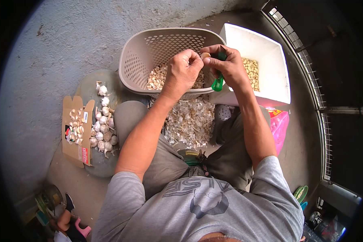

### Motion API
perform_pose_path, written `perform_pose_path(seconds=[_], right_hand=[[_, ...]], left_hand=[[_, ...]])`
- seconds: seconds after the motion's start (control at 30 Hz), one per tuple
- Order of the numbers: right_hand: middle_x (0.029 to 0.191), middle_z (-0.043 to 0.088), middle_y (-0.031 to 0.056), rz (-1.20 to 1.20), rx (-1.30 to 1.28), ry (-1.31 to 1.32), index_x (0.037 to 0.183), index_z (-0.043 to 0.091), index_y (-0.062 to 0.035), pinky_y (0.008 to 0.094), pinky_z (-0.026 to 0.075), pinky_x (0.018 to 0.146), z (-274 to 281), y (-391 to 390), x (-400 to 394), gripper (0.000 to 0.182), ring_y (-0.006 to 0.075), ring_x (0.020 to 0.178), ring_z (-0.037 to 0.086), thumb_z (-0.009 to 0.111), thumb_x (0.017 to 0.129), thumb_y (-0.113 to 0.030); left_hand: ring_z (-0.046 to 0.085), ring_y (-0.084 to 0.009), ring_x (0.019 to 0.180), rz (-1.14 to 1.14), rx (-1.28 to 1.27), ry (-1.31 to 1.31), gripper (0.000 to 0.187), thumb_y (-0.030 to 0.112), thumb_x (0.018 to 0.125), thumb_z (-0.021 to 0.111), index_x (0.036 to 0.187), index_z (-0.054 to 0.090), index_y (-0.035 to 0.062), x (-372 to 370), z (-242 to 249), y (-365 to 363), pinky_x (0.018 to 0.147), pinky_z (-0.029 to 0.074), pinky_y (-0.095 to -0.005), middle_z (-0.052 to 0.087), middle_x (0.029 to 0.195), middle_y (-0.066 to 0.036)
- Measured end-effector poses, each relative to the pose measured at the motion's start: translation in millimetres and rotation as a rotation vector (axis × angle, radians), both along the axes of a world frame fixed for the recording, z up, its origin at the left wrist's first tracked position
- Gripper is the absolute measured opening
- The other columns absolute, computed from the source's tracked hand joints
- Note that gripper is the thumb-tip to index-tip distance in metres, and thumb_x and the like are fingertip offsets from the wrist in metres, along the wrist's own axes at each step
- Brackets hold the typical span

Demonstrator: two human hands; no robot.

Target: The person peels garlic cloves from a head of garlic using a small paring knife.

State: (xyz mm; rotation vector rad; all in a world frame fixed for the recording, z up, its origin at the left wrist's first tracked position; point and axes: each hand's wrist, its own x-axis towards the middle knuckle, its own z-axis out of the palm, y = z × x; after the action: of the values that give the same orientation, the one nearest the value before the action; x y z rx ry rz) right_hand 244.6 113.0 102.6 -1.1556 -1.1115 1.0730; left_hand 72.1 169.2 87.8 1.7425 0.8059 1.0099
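Note:
My right hand (232, 68) is closed around a small green-handled knife (217, 84), its dark blade pointing up past the fingers. Between that hand's thumb and forefinger sits a garlic clove (205, 55). My left hand (183, 72) is pinched closed right beside the clove; whatever its fingertips grip is hidden. Both hands are above a beige perforated basket (127, 64) with many garlic cloves (157, 76) at its bottom. To its right, a white foam box (276, 64) contains peeled garlic cloves (252, 74).
Garlic skins (189, 121) are heaped between my legs. Whole garlic bulbs (105, 129) lie at my left, beside a cardboard box (66, 133) of cloves. A pink bag (279, 127) is near my right knee. Part of another person (64, 220) shows at lower left.

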Motion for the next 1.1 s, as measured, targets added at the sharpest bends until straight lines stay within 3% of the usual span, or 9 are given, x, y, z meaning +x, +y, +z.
perform_pose_path(seconds=[0.37,0.57,0.67,0.7,0.8,0.83,0.87,0.97,1.1], right_hand=[[0.086,0.070,0.0030,0.065,-0.065,0.078,0.119,0.067,0.0022,0.0216,0.045,0.048,-3,2,-1,0.027,0.0082,0.063,0.063,0.074,0.094,-0.007],[0.089,0.071,0.0031,0.013,-0.091,0.066,0.127,0.065,0.0009,0.0216,0.042,0.046,-9,5,16,0.036,0.0072,0.059,0.059,0.076,0.094,-0.009],[0.090,0.071,0.0019,0.030,-0.106,-0.008,0.125,0.068,0.0001,0.0216,0.042,0.046,-10,7,22,0.033,0.0067,0.058,0.058,0.076,0.095,-0.011],[0.090,0.071,0.0008,0.019,-0.081,-0.009,0.121,0.071,-0.0013,0.0210,0.042,0.048,-7,6,19,0.028,0.0054,0.060,0.058,0.074,0.096,-0.013],[0.087,0.069,-0.0002,-0.100,0.171,-0.176,0.123,0.071,-0.0030,0.0203,0.041,0.050,-16,13,10,0.026,0.0036,0.061,0.054,0.072,0.098,-0.013],[0.085,0.067,-0.0013,-0.085,0.028,-0.202,0.121,0.072,-0.0037,0.0197,0.039,0.053,-10,6,13,0.025,0.0029,0.063,0.051,0.071,0.099,-0.014],[0.085,0.067,-0.0015,-0.072,0.000,-0.236,0.121,0.072,-0.0034,0.0196,0.039,0.053,-5,3,12,0.024,0.0030,0.063,0.051,0.071,0.099,-0.014],[0.083,0.067,-0.0023,0.002,-0.022,-0.319,0.116,0.073,-0.0033,0.0191,0.038,0.053,5,-5,3,0.022,0.0028,0.061,0.050,0.072,0.099,-0.017],[0.097,0.070,0.0066,0.112,0.116,-0.604,0.113,0.072,0.0005,0.0331,0.052,0.080,1,-10,-22,0.025,0.0150,0.089,0.065,0.079,0.090,-0.006]], left_hand=[[0.056,-0.0041,0.059,-0.098,-0.530,-0.424,0.015,0.017,0.096,0.068,0.091,0.066,0.0038,-8,3,10,0.048,0.044,-0.0202,0.059,0.069,0.002],[0.060,-0.0114,0.062,-0.453,-0.068,0.298,0.013,0.012,0.090,0.072,0.092,0.073,-0.0010,-17,10,9,0.059,0.049,-0.0304,0.067,0.075,0.000],[0.071,-0.0227,0.074,-0.563,0.008,0.291,0.018,0.014,0.088,0.068,0.092,0.073,-0.0038,-8,4,-14,0.072,0.056,-0.0391,0.073,0.079,-0.013],[0.072,-0.0301,0.082,-0.493,0.086,0.275,0.022,0.016,0.091,0.069,0.099,0.071,-0.0051,-4,1,-20,0.079,0.056,-0.0421,0.074,0.085,-0.014],[0.071,-0.0243,0.072,-0.337,-0.163,0.094,0.027,0.024,0.096,0.070,0.100,0.070,-0.0031,9,-9,-16,0.069,0.056,-0.0397,0.072,0.084,-0.011],[0.057,-0.0070,0.056,-0.316,-0.399,0.091,0.035,0.039,0.103,0.064,0.106,0.068,0.0038,8,-2,-11,0.047,0.043,-0.0227,0.065,0.083,-0.002],[0.056,-0.0068,0.053,-0.296,-0.521,-0.087,0.046,0.050,0.105,0.058,0.108,0.065,0.0049,7,-5,-5,0.043,0.041,-0.0208,0.063,0.080,-0.002],[0.059,-0.0110,0.056,-0.196,-0.731,-0.320,0.069,0.070,0.101,0.047,0.119,0.058,0.0038,-1,-8,9,0.040,0.044,-0.0241,0.062,0.083,-0.007],[0.064,-0.0161,0.067,-0.127,-0.820,-0.346,0.076,0.075,0.099,0.043,0.122,0.055,0.0031,-3,-14,16,0.039,0.047,-0.0303,0.063,0.089,-0.008]])
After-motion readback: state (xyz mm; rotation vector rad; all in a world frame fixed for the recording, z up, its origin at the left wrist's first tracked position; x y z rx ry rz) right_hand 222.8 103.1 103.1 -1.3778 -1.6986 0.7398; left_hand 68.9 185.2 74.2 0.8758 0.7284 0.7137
